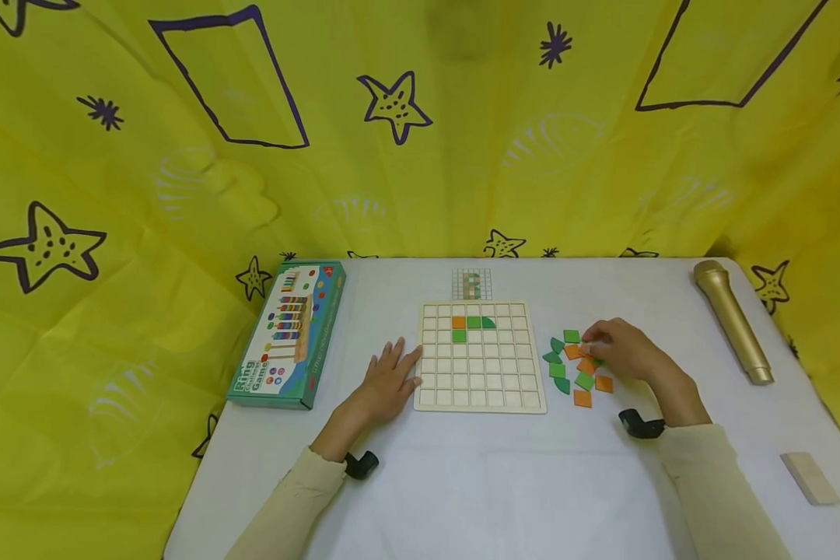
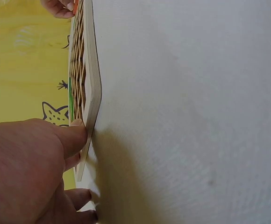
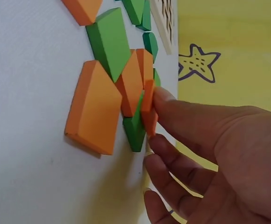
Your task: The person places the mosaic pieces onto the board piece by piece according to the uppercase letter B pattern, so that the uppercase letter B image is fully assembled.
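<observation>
Right hand is pinching one orange tile at the loose tiles, right of the board.

Grip: right thumb and fingertip are clamping the tile, likely to pick it singly from the group. Tile is showing edge-on in right wrist view, visible edge running top to bottom, slight slant; face is hidden, so can't tell true long axis. Loose tiles are lying near the board's right edge, probably for short reach. Board is lying flat, one side facing the person, a few set tiles sitting in its cells. Left hand is resting with fingers spread, thumb touching the left rim, likely steadying it. Card is lying just beyond, presumably for easy viewing.
</observation>
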### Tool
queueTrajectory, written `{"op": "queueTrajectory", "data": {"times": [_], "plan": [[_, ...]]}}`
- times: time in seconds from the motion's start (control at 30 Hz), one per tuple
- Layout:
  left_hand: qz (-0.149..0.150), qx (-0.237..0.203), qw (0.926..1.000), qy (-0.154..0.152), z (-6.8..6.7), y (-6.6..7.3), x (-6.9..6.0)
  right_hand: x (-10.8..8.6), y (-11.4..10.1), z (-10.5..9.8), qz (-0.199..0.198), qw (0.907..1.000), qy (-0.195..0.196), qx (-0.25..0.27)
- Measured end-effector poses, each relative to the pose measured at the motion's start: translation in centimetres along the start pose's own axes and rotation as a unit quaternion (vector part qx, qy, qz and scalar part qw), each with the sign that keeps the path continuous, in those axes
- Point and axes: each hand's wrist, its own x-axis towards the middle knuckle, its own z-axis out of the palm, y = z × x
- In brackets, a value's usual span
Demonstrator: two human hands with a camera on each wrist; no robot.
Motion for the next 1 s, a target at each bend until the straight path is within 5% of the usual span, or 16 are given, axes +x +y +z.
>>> {"op": "queueTrajectory", "data": {"times": [0.3,0.77,1.0], "plan": [[0.002,0.001,1.0000,0.002,-0.1,0.0,0.1,0.8,0.8,0.2,0.003,0.9988,0.049,0.000],[0.006,0.002,1.0000,0.002,-0.1,0.0,0.2,0.8,1.4,-0.3,0.033,0.9987,0.037,0.008],[0.004,0.003,1.0000,-0.002,0.3,-0.4,0.2,1.2,2.3,0.6,0.034,0.9968,0.047,0.056]]}}
